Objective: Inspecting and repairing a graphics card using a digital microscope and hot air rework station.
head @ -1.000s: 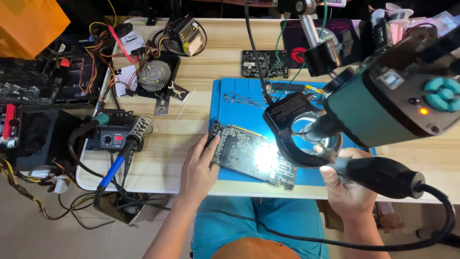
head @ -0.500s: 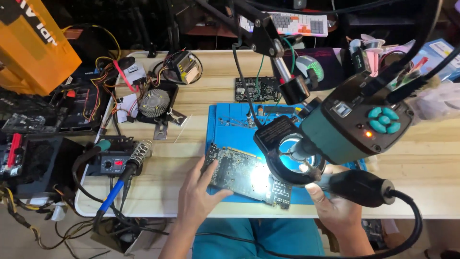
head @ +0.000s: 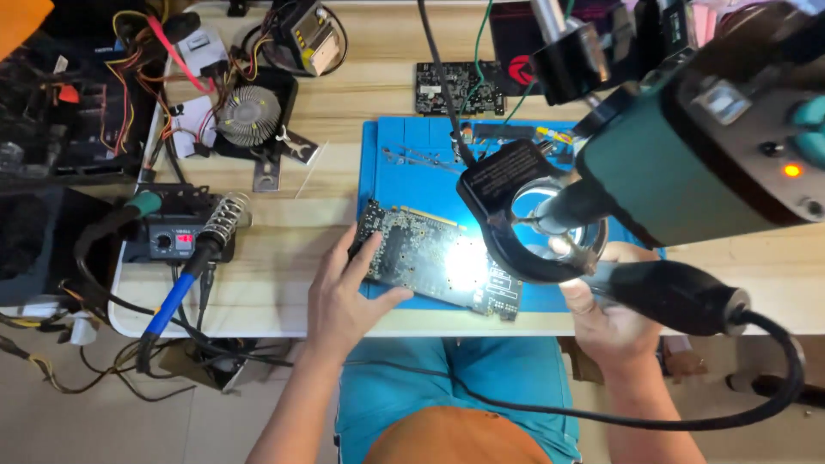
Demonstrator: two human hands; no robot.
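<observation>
Head view, steeply down (perhaps close).

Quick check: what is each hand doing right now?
Left hand: open, fingers spread, pressing on the left end of the circuit board.
Right hand: closed around the black handle of the hot-air tool.

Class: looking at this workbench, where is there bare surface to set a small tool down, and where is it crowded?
Bare wood lies between the soldering station and the blue mat, and between the fan heatsink and the small circuit board. Crowded: the cable-strewn left edge and the mat's right side under the microscope.
</observation>
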